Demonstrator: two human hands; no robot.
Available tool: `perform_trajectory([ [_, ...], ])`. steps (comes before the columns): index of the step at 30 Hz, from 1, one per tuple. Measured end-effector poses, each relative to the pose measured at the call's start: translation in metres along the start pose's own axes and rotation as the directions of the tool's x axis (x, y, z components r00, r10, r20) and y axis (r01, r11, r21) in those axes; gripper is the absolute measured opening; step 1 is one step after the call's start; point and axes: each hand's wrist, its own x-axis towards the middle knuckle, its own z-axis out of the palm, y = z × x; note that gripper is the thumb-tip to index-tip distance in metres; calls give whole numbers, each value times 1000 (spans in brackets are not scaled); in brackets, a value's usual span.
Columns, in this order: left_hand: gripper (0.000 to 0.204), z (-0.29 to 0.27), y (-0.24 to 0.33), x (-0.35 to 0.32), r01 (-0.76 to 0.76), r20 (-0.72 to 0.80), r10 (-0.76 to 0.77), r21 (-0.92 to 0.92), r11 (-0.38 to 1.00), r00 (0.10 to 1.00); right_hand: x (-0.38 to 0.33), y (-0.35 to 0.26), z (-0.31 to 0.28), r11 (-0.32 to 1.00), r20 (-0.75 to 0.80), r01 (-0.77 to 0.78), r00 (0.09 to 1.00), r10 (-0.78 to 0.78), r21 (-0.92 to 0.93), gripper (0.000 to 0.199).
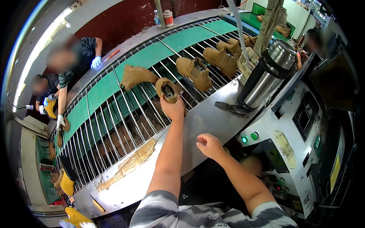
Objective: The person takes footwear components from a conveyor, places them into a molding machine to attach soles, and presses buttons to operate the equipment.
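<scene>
My left hand (173,108) is closed on the ankle opening of a tan boot (164,84) at the edge of the metal rod conveyor (131,123). Dark inner parts show through the boot's opening; my fingertips are partly hidden. Beside it, another tan boot (135,77) lies on its side, sole upward, across the green strip and the rods. My right hand (210,146) hovers over the metal ledge (194,131) with loosely curled fingers, thumb apart, and nothing in it.
More tan boots (194,72) stand on the rods at right. Dark pliers (231,108) and a steel thermos (268,76) rest on the ledge, beside a white machine (281,152) with lit buttons. Across the conveyor, a person's gloved hand (61,122) touches a shoe. A yellow-handled tool (98,204) lies lower left.
</scene>
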Motion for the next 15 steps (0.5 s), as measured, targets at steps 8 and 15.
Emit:
perform_trajectory([
  [8,81,-28,-67,20,-144,504,237,-216,966,831,122,-2,30,958,-362,220,891,-274,-183,73],
  [15,72,-3,-68,203,-650,594,363,388,653,718,186,4,92,966,-386,166,893,-232,-197,82],
])
